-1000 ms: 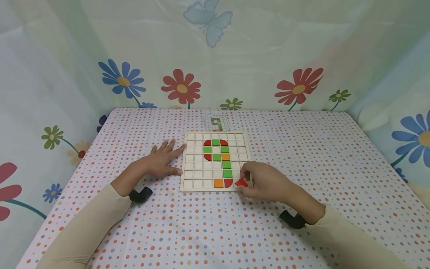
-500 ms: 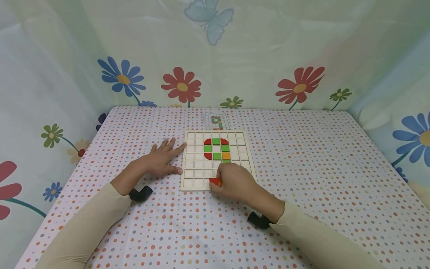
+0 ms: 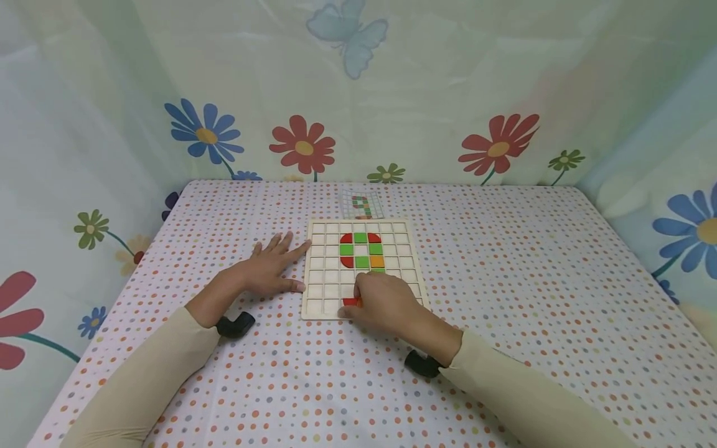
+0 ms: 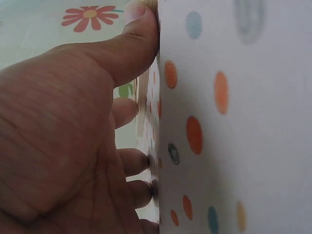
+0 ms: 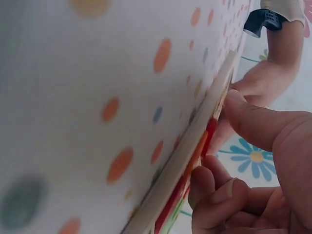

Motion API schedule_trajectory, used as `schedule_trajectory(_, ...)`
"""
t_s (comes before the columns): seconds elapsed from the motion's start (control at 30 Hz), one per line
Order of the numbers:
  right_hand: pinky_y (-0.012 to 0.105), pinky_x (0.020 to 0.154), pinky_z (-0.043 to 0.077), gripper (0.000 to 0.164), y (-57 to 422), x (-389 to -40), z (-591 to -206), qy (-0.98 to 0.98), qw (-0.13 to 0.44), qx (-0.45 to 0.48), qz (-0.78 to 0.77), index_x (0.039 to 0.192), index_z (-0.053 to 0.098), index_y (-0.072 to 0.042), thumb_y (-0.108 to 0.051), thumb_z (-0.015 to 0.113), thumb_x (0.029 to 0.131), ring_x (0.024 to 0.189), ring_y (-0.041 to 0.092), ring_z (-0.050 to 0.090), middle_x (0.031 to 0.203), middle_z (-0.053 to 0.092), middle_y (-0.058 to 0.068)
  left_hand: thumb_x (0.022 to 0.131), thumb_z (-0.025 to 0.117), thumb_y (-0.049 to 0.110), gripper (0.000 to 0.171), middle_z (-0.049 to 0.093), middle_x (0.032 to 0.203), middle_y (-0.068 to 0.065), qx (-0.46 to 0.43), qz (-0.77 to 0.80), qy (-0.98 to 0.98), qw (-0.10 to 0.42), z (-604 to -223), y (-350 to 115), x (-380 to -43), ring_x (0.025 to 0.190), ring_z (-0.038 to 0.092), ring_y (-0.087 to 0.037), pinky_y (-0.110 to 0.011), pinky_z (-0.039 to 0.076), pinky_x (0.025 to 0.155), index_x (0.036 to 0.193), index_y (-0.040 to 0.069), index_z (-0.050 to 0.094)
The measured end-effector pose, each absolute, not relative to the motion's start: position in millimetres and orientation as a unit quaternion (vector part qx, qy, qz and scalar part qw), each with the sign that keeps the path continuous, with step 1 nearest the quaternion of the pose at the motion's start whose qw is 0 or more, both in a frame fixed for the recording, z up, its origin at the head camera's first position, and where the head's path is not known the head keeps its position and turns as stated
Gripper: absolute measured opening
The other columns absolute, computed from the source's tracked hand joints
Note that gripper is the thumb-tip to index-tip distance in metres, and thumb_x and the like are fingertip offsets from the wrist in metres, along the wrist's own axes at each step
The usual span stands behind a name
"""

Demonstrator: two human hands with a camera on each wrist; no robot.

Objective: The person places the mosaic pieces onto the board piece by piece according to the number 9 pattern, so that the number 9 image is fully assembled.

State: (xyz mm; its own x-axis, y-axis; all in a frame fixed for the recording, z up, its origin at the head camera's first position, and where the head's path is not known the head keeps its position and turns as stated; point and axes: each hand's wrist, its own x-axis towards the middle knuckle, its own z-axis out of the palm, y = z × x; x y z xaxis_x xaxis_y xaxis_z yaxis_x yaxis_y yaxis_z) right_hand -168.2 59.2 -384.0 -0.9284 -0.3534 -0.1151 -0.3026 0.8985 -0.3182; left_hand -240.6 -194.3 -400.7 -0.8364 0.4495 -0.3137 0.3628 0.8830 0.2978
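Observation:
A wooden grid board (image 3: 315,305) lies flat on the table, with green, red and orange tiles set in its cells. My left hand (image 3: 269,267) rests spread at its left edge, thumb and fingertips touching the rim; in the left wrist view the left thumb (image 4: 139,44) lies at the board's edge. My right hand (image 3: 389,305) is over the board's lower rows, thumb and curled fingers around a small red tile (image 3: 350,302) at the bottom row. The right wrist view shows that red tile (image 5: 209,137) beside an orange tile (image 5: 196,155). The right hand hides the lower part of the pattern.
Behind the board lies a printed pattern card (image 3: 361,204) with a similar coloured figure on a grid. A dotted cloth covers the table (image 3: 504,261). Flower-printed curtains (image 3: 426,93) stand at the back and sides.
My right hand has carried the red tile leftward from the board's lower right, past the orange tile, and down to the cell on its left. My left hand has stayed at the board's edge.

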Motion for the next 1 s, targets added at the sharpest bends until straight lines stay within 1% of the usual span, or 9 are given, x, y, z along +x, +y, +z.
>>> schedule_trajectory(0.1,0.026,0.051,0.039,0.037,65,-166,-383,0.972,0.084,-0.159,-0.150,0.078,0.060,-0.015,-0.044,0.082,0.078,0.060,0.011,0.050,0.064,0.055,-0.005,0.090,0.063,0.055,0.093,-0.004,0.165,-0.020,0.214,0.111,0.952,0.190,-400,-194,-240,0.152,-0.006,-0.044,-0.070,0.000,0.116,0.160,0.026,0.009)
schedule_trajectory(0.23,0.025,0.050,0.037,0.033,69,-165,-384,0.971,0.078,-0.170,-0.152,0.077,0.060,-0.017,-0.041,0.084,0.077,0.059,0.010,0.048,0.062,0.054,-0.006,0.090,0.063,0.054,0.092,-0.004,0.165,-0.020,0.212,0.109,0.953,0.189,-399,-195,-242,0.152,-0.006,-0.044,-0.070,0.000,0.116,0.160,0.027,0.009)
schedule_trajectory(0.37,0.024,0.049,0.036,0.029,68,-164,-385,0.965,0.078,-0.193,-0.157,0.076,0.061,-0.019,-0.037,0.083,0.079,0.057,0.009,0.046,0.060,0.052,-0.007,0.090,0.063,0.054,0.092,-0.003,0.165,-0.020,0.212,0.114,0.952,0.187,-401,-195,-242,0.152,-0.006,-0.044,-0.070,-0.001,0.116,0.160,0.026,0.010)
schedule_trajectory(0.5,0.024,0.050,0.038,0.026,72,-160,-385,0.962,0.075,-0.202,-0.171,0.075,0.061,-0.021,-0.036,0.081,0.081,0.057,0.007,0.047,0.061,0.053,-0.009,0.090,0.063,0.056,0.093,-0.003,0.165,-0.020,0.215,0.115,0.951,0.191,-402,-194,-242,0.152,-0.006,-0.044,-0.070,0.000,0.116,0.160,0.026,0.010)
schedule_trajectory(0.7,0.023,0.048,0.038,0.024,102,-151,-382,0.949,0.061,-0.198,-0.240,0.074,0.061,-0.019,-0.034,0.073,0.089,0.050,0.007,0.046,0.060,0.053,-0.009,0.090,0.063,0.055,0.093,-0.003,0.165,-0.020,0.217,0.112,0.951,0.191,-401,-192,-242,0.152,-0.006,-0.044,-0.070,0.000,0.116,0.160,0.026,0.009)
schedule_trajectory(0.8,0.022,0.048,0.036,0.025,118,-150,-383,0.942,0.072,-0.188,-0.267,0.073,0.060,-0.017,-0.032,0.070,0.092,0.048,0.007,0.044,0.059,0.053,-0.007,0.091,0.063,0.054,0.092,-0.003,0.166,-0.020,0.219,0.109,0.951,0.187,-400,-194,-242,0.152,-0.006,-0.044,-0.071,0.001,0.116,0.160,0.025,0.009)
schedule_trajectory(1.0,0.022,0.050,0.035,0.029,135,-154,-389,0.931,0.124,-0.147,-0.310,0.071,0.060,-0.015,-0.031,0.066,0.094,0.052,0.009,0.044,0.059,0.051,-0.005,0.091,0.063,0.053,0.093,-0.004,0.166,-0.020,0.222,0.114,0.949,0.195,-403,-194,-243,0.152,-0.007,-0.044,-0.071,0.000,0.115,0.160,0.025,0.008)
